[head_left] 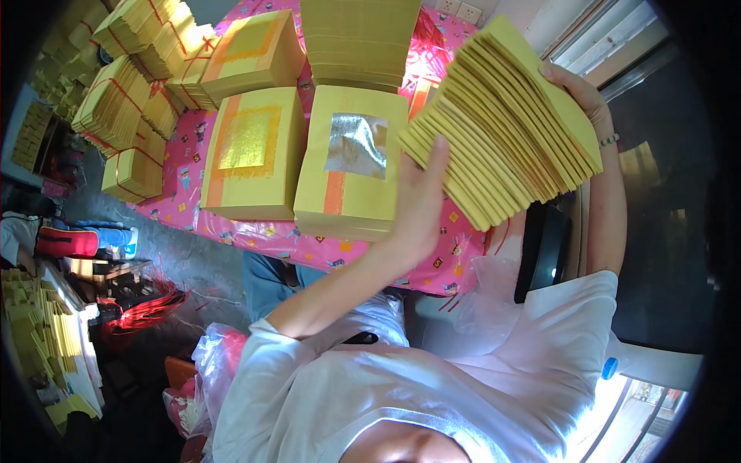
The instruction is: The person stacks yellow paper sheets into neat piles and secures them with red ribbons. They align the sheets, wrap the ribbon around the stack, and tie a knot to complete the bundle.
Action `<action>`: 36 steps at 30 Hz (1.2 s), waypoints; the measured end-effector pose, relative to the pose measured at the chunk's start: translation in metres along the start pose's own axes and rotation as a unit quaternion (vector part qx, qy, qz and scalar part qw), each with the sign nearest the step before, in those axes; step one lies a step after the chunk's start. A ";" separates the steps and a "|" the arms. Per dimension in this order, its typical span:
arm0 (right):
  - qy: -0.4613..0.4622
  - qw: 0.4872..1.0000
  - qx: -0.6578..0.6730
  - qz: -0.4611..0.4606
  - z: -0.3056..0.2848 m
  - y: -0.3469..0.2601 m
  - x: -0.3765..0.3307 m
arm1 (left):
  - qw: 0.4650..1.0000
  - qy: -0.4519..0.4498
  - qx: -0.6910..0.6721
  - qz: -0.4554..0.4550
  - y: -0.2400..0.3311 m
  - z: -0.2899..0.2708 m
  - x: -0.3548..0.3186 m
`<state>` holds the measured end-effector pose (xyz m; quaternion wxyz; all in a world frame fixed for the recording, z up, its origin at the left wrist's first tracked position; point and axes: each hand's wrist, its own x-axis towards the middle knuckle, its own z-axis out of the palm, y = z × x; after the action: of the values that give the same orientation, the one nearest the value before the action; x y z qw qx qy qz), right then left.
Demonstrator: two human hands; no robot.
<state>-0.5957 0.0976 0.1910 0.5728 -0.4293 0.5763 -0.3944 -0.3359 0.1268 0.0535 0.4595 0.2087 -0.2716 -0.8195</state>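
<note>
A thick stack of folded yellow paper (502,116) is held tilted between my two hands, its layered edges fanned toward me. My left hand (421,197) grips its lower left end, with the thumb lying along the layers. At the far right end my right hand (580,94) clasps the outer face, a beaded bracelet on its wrist. Just left of my left hand stands a block of yellow paper with a silver foil square (357,147) and an orange strip. Beside that block is another with a gold foil square (245,139).
A pink patterned cloth (181,166) covers the table. Tied yellow paper bundles (116,100) are piled at the far left. More yellow blocks (258,50) stand at the back. Red strings (147,309) hang off a lower surface at left. A dark screen-like panel (656,193) borders the right side.
</note>
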 end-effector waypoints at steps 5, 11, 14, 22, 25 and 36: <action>-0.071 0.995 0.043 -0.059 0.027 -0.006 0.010 | 0.996 0.014 0.069 -0.056 0.079 -0.017 0.011; -0.043 0.995 0.077 -0.040 0.125 -0.005 0.028 | 0.986 0.060 0.119 -0.097 0.142 -0.068 0.024; -0.056 0.995 0.071 -0.032 0.155 0.006 0.033 | 0.971 0.079 0.205 -0.096 0.147 -0.085 0.026; -0.029 0.997 0.061 -0.027 0.173 0.020 0.054 | 0.904 0.035 0.406 -0.125 0.156 -0.142 0.051; -0.019 0.995 0.085 -0.050 0.179 0.019 0.055 | 0.917 0.069 0.379 -0.105 0.162 -0.145 0.055; 0.020 0.980 0.167 -0.104 0.193 0.010 0.055 | 0.947 -0.073 0.312 0.025 0.181 -0.076 0.039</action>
<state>-0.4023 0.0559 0.1571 0.5805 -0.3769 0.4657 -0.5514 -0.1943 -0.0043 0.1069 0.3708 0.2741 -0.5521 -0.6947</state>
